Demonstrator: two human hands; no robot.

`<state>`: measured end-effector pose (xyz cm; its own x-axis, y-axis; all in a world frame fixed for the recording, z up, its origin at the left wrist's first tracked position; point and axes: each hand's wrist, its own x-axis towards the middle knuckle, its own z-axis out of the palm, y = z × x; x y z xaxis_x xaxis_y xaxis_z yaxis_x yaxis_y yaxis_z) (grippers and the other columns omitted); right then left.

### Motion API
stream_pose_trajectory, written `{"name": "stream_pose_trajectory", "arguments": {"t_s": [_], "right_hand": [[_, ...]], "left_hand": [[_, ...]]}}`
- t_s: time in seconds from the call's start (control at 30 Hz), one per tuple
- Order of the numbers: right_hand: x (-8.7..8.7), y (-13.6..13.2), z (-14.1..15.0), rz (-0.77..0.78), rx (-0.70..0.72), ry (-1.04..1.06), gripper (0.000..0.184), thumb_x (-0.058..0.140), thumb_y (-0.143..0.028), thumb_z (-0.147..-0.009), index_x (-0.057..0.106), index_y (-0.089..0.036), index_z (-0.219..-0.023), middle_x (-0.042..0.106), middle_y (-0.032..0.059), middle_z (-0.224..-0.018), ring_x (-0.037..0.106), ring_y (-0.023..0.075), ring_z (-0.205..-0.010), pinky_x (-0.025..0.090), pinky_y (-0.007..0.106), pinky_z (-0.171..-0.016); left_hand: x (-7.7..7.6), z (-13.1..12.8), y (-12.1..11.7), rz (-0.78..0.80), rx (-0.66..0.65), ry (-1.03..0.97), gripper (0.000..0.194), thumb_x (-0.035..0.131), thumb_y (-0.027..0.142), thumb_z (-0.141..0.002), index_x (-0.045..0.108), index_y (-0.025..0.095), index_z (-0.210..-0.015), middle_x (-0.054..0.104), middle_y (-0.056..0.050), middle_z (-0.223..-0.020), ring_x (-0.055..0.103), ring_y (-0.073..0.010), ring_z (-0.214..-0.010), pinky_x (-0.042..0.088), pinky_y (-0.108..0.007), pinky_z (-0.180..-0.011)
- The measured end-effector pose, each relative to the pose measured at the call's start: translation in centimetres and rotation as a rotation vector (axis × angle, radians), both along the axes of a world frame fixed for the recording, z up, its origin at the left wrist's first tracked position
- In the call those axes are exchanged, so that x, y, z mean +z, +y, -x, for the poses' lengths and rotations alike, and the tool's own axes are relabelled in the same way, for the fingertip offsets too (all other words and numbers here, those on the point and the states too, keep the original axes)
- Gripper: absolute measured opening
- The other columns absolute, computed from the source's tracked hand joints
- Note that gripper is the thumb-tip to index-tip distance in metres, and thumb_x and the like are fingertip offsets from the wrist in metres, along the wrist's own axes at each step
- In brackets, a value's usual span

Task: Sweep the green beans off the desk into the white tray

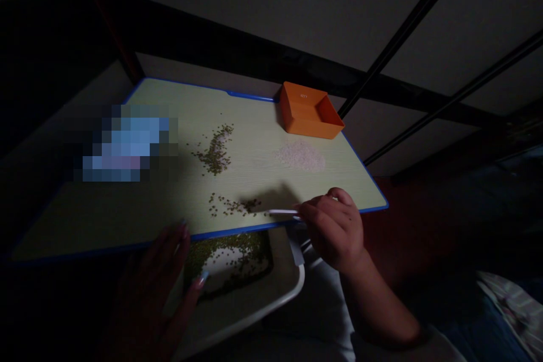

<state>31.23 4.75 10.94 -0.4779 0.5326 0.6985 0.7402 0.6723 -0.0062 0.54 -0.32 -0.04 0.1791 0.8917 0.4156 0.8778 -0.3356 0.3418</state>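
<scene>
My right hand [333,229] pinches a thin white stick [283,212] just above the table's near edge. The stick points left toward a loose row of small greenish-brown beans [231,205]. Its exact kind is hard to make out in the dim light. My left hand [156,277] is in shadow at the near edge, fingers apart, its thumb over a white tub [299,280]. Many greenish beans [250,240] lie in the tub, with a pale patch among them. Farther back on the table are a mixed heap of beans and white grains [217,153] and a separate white grain pile [302,155].
An orange open box [314,127] stands at the back right of the pale table [165,203], which has a blue edge. A pixelated bluish patch [127,144] covers something at the left. Dark-framed panels rise behind. Striped cloth [515,308] lies at lower right.
</scene>
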Motion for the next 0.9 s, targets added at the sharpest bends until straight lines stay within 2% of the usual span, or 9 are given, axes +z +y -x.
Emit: {"name": "stream_pose_trajectory", "arguments": {"t_s": [0.33, 0.63, 0.9], "right_hand": [[0.0, 0.0, -0.2, 0.017, 0.02, 0.01, 0.014, 0.048, -0.01, -0.099, 0.06, -0.017, -0.101, 0.071, 0.002, -0.074, 0.06, 0.0135, -0.065, 0.035, 0.034, -0.066], [-0.2, 0.3, 0.5, 0.02, 0.029, 0.015, 0.018, 0.049, -0.01, -0.099, 0.062, -0.016, -0.11, 0.07, 0.0027, -0.074, 0.06, 0.0144, -0.065, 0.034, 0.034, -0.065], [-0.2, 0.7, 1.0, 0.024, 0.015, 0.017, 0.015, 0.051, -0.012, -0.099, 0.062, -0.016, -0.109, 0.071, 0.0026, -0.075, 0.059, 0.0149, -0.065, 0.035, 0.035, -0.064]], "left_hand": [[0.2, 0.1, 0.0, -0.042, -0.027, 0.036, 0.068, 0.043, 0.04, -0.089, 0.02, 0.034, -0.153, 0.045, -0.003, -0.159, 0.041, -0.0243, -0.147, 0.041, -0.053, -0.117], [-0.1, -0.1, -0.2, 0.002, -0.004, 0.03, 0.068, 0.041, 0.041, -0.089, 0.018, 0.036, -0.153, 0.046, -0.006, -0.158, 0.04, -0.0274, -0.148, 0.044, -0.063, -0.111], [0.1, -0.1, -0.1, 0.005, -0.014, 0.018, 0.068, 0.042, 0.041, -0.089, 0.019, 0.035, -0.153, 0.044, -0.005, -0.159, 0.041, -0.0283, -0.148, 0.044, -0.062, -0.112]]}}
